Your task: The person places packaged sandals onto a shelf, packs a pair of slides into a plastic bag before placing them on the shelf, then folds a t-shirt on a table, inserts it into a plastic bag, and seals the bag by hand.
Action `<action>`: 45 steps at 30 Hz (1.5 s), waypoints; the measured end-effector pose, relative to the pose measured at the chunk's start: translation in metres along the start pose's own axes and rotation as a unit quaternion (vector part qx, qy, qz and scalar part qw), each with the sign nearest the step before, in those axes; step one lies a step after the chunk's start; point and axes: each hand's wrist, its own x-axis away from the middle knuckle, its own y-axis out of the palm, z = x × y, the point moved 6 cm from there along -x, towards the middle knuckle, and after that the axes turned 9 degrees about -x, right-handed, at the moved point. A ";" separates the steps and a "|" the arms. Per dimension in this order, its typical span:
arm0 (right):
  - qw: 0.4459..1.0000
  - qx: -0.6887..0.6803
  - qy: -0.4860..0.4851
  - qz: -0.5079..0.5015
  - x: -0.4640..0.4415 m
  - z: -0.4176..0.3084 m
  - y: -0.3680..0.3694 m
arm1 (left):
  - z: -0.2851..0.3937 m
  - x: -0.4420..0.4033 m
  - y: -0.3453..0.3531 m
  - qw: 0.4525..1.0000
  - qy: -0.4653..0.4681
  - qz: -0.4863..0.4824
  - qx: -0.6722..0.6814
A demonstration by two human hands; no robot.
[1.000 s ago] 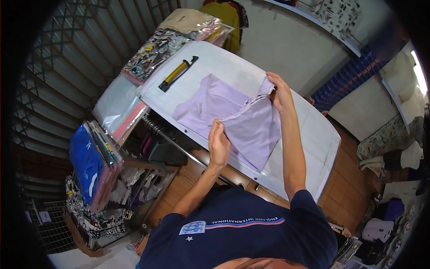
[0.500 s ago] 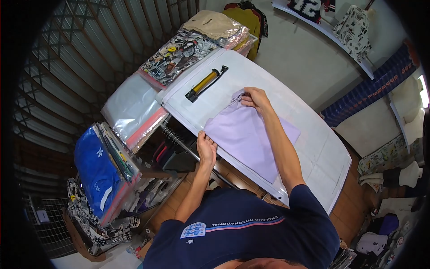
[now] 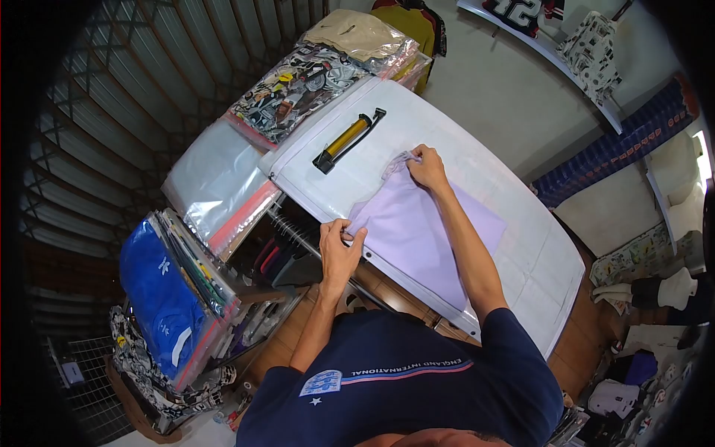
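A plain pale-lilac garment lies mostly smooth on the white table, along its edge, one end crumpled.

On the white table: lilac garment; pump

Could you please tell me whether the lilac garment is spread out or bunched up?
Mostly spread: the lilac garment lies largely flat on the white table, but gathered creases show beside the right hand.

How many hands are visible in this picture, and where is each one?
2: the left hand is by the purple cloth's near-left corner; the right hand grips its bunched far end. No other hand shows.
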 end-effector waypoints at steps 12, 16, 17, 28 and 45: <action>0.996 0.080 0.025 -0.045 -0.009 0.015 -0.001 | -0.005 -0.010 0.003 0.998 -0.059 -0.036 -0.013; 0.973 -0.167 0.086 -0.133 -0.017 0.019 -0.006 | -0.014 -0.019 0.008 0.988 -0.073 -0.124 0.051; 0.973 -0.168 0.084 -0.132 -0.018 0.016 -0.014 | -0.015 -0.022 0.013 0.982 -0.066 -0.150 0.090; 0.965 -0.257 0.040 -0.036 -0.020 -0.041 -0.153 | 0.094 -0.092 -0.023 0.983 0.127 -0.074 0.106; 0.974 -0.172 -0.105 -0.106 0.153 0.078 -0.231 | 0.133 0.083 0.045 0.947 0.231 -0.222 0.000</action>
